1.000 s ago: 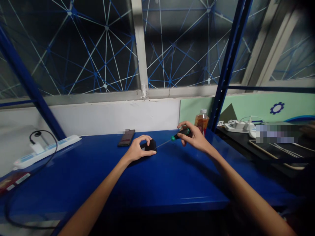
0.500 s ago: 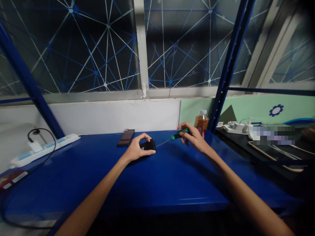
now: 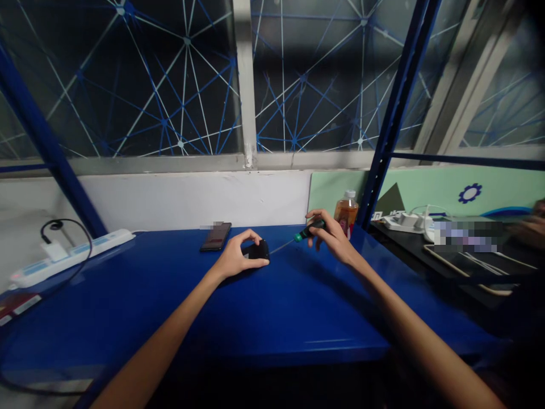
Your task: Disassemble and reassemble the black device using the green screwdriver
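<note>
My left hand (image 3: 234, 255) grips a small black boxy object (image 3: 258, 250) on the blue table, thumb on its near side and fingers on its far side. What kind of object it is, I cannot make out. Between the fingers of my right hand (image 3: 332, 236) is a screwdriver (image 3: 310, 230) with a green and black handle. Its thin shaft slants down to the left, and the tip meets or nearly meets the black object's right end. My palm hides part of the object.
A phone (image 3: 216, 236) lies behind my left hand. A drink bottle (image 3: 346, 213) stands behind my right hand. At the left is a white power strip (image 3: 72, 258) with a plugged-in black cable. Another person's hand (image 3: 532, 224) shows at the far right, beyond a blue post (image 3: 385, 142).
The screwdriver's handle has turned a little within my right fingers. My left hand still holds the black object in place. The whole view has shifted slightly.
</note>
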{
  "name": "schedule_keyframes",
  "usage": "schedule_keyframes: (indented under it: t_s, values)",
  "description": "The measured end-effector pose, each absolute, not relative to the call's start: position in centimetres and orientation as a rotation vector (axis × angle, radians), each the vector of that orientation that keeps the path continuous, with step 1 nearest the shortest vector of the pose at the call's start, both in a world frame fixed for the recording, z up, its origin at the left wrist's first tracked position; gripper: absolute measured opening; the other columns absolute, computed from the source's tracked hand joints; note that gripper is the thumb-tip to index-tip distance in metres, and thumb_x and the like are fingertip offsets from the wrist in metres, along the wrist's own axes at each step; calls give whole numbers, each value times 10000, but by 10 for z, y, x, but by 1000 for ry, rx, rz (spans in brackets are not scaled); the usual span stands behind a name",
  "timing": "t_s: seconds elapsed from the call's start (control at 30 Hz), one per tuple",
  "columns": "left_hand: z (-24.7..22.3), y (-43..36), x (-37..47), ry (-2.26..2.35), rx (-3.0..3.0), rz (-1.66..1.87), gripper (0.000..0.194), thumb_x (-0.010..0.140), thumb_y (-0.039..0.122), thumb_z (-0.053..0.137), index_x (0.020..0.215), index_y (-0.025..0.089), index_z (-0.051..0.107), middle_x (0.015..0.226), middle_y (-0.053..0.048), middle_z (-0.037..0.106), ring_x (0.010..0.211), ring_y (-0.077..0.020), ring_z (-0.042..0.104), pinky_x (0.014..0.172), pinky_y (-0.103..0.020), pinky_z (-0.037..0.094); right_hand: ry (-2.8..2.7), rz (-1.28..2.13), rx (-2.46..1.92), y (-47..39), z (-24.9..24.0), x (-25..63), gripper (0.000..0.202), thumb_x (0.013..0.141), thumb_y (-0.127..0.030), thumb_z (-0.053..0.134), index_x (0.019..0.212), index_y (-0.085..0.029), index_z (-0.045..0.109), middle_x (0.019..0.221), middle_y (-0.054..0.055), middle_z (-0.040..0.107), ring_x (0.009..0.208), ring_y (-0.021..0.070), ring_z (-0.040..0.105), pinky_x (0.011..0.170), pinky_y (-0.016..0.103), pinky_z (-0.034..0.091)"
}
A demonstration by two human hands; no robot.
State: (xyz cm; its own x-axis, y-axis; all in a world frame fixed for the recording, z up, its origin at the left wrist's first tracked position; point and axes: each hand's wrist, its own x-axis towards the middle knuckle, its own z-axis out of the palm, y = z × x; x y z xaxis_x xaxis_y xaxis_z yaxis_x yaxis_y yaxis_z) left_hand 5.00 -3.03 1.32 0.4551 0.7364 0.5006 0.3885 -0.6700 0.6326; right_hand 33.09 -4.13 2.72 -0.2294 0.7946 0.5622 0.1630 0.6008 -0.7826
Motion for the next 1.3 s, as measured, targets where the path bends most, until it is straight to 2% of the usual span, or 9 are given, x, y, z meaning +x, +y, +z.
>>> schedule_keyframes:
  t_s: [0.13, 0.3, 0.4, 0.5, 0.73, 0.83, 0.97, 1.13, 1.3]
  values:
    - [12, -30, 50, 941, 2278, 1083, 380, 650, 360, 782, 836, 200, 492, 1015, -42, 631, 932, -225, 604, 887, -384, 441, -1651, 644, -793, -46, 29, 324, 286, 847, -401, 616, 1022, -202, 509, 741, -8, 597, 460, 110, 579, 412, 232, 457]
    - [12, -29, 49, 946, 2277, 1088, 380, 650, 370, 780, 831, 200, 493, 1016, -44, 629, 935, -226, 604, 886, -387, 442, -1660, 569, -900, -53, 31, 323, 259, 878, -420, 579, 988, -188, 546, 529, -58, 516, 400, 118, 556, 422, 232, 447]
    - [12, -29, 49, 935, 2265, 1105, 379, 647, 360, 784, 831, 197, 496, 1014, -44, 630, 943, -224, 602, 897, -386, 438, -1659, 719, -773, -51, 30, 326, 287, 900, -386, 532, 1124, -219, 467, 709, -29, 579, 454, 119, 591, 431, 241, 461]
    - [12, -29, 49, 934, 2257, 1108, 371, 648, 353, 781, 830, 197, 499, 1005, -41, 630, 935, -222, 603, 895, -387, 438, -1642, 807, -667, -47, 28, 326, 344, 866, -348, 575, 1154, -243, 419, 837, -18, 567, 473, 113, 603, 425, 243, 465]
    - [13, -30, 49, 933, 2241, 1106, 375, 650, 363, 779, 832, 195, 497, 1007, -46, 626, 922, -222, 604, 885, -397, 444, -1598, 505, -881, -50, 25, 318, 276, 852, -403, 613, 1001, -184, 536, 584, -43, 545, 430, 121, 582, 437, 232, 462]
    - [13, -30, 49, 942, 2252, 1101, 369, 650, 360, 779, 829, 198, 500, 998, -40, 629, 918, -221, 605, 889, -397, 439, -1617, 561, -840, -50, 24, 318, 325, 871, -394, 574, 1117, -195, 502, 748, 8, 618, 492, 125, 611, 440, 232, 469]
    - [13, -31, 49, 958, 2258, 1094, 370, 645, 350, 787, 827, 199, 502, 1004, -40, 629, 933, -221, 602, 890, -385, 439, -1632, 722, -666, -48, 24, 319, 424, 854, -321, 568, 1234, -238, 397, 936, 32, 606, 539, 122, 631, 435, 234, 476]
    - [10, -31, 51, 943, 2243, 1097, 383, 636, 363, 790, 822, 199, 499, 1002, -46, 632, 932, -222, 604, 894, -394, 452, -1563, 651, -709, -51, 25, 316, 416, 837, -344, 621, 1192, -221, 443, 815, -2, 595, 448, 100, 584, 426, 239, 476]
    - [10, -30, 51, 943, 2238, 1103, 386, 629, 373, 789, 820, 199, 502, 998, -46, 637, 930, -222, 607, 907, -409, 451, -1550, 449, -949, -54, 25, 315, 285, 831, -445, 635, 879, -167, 594, 479, -49, 510, 345, 106, 513, 377, 226, 410]
